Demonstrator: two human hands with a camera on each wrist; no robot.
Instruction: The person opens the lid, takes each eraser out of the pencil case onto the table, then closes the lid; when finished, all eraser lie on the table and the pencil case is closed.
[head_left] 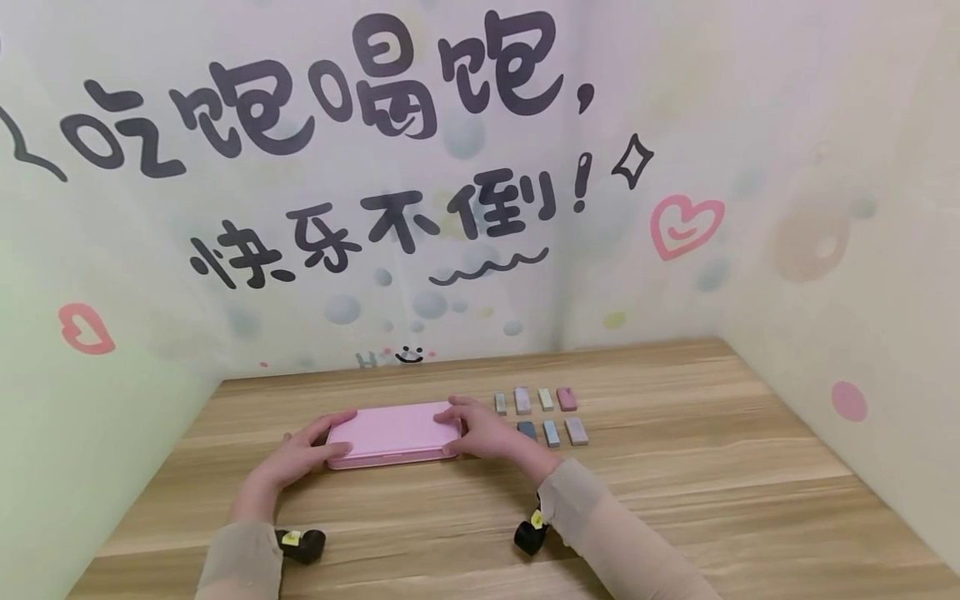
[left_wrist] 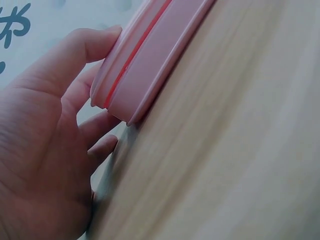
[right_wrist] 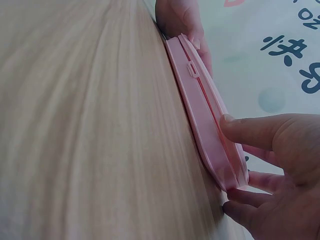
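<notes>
A flat pink plastic case (head_left: 393,430), rectangular with its lid down, lies on the wooden table. A small latch (right_wrist: 193,69) shows on its front side, and a red line runs along the seam under the lid. My left hand (head_left: 303,454) grips the case's left end, thumb on the near corner of the lid and fingers round the far side. At the opposite end my right hand (head_left: 483,429) holds it the same way, thumb at the near corner and index finger over the lid. In the right wrist view, that thumb (right_wrist: 247,129) presses the lid's edge.
Just right of the case, several small coloured blocks stand in two rows, among them a magenta block (head_left: 567,399) and a light blue block (head_left: 551,433). The wooden table (head_left: 712,475) meets a printed wall covering (head_left: 465,317) at the back and sides.
</notes>
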